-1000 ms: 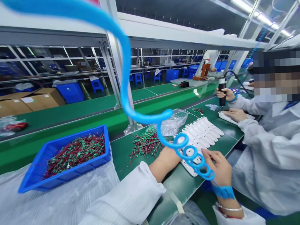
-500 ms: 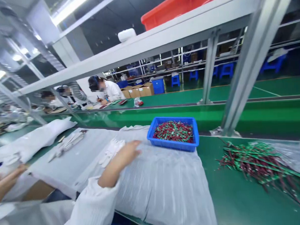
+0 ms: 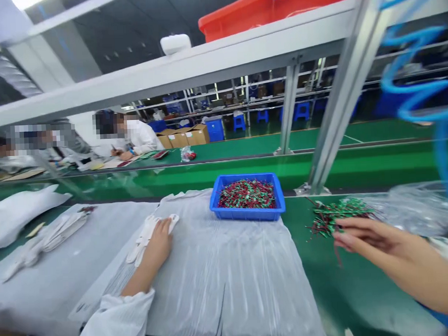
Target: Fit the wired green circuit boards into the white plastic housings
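Rows of blue stools are standing far off across the factory floor, and an orange crate is sitting on a white overhead shelf. Beyond the green bench, a co-worker in a white coat is bending over a neighbouring bench and writing, with cardboard boxes and a blue bin just past them.

On the near bench, a pleated translucent plastic sheet is spreading under the person's left hand, which is resting flat on a white multi-fingered piece. Whether it is a glove or a moulded part is too unclear to tell, and so is whether the left grip is clamped on it or merely lying over it.

The right hand is reaching in from the right edge, its fingertips just beside a loose pile of red-and-green wired strips lying on the bare bench. Its fingers are sitting close together, but I cannot tell whether the grip is closed on a wire. A blue crate packed with similar strips is standing on the sheet's far edge, between both hands, while a blue coiled air hose is hanging at the right.
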Demonstrator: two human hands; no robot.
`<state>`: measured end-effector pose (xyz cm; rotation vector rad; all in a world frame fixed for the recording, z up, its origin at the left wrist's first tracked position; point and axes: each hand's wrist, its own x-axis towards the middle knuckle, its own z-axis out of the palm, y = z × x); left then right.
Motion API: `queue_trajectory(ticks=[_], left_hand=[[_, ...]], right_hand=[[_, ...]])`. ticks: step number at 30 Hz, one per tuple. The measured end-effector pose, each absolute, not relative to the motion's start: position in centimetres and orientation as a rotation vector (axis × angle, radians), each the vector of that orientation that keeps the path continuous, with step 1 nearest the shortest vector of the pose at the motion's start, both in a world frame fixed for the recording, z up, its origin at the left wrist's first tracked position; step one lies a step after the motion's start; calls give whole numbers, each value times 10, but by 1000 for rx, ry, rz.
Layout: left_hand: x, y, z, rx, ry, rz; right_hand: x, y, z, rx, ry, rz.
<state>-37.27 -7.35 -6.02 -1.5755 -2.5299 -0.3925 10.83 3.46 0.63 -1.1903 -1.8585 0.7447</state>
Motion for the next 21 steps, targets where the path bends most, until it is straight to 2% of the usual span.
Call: queue_trajectory(ticks=[3,6,10,11,13,15,18,21], left_hand=[[-376,-69,-47,-1669,-2555,-507],[-368,-70,-25,-1670,-2638,-652],[-312,-85,2,-1939,-2736,-916],[-290,-91,6,-2085,-2735,-1054],[-241,-100,9,-2193,-2892,-1865],[-196,-106,6,-2377,-2900,-2360],[-148,-106,-3,-2575,-2721,-2746],[-126,-101,-9,-2317,-2792,-2941]], right_hand=[[84,30,23,-1060,-1867,940],[73,25,24,-939,-1805,959],[66,14,19,-924,-1775,1037],[65,12,18,-913,-1783,1052],[61,8,17,-874,-1813,1067],[59,5,17,-847,-1847,1039],[62,-1,19,-864,-1884,868],[66,-9,21,-885,-1849,638]])
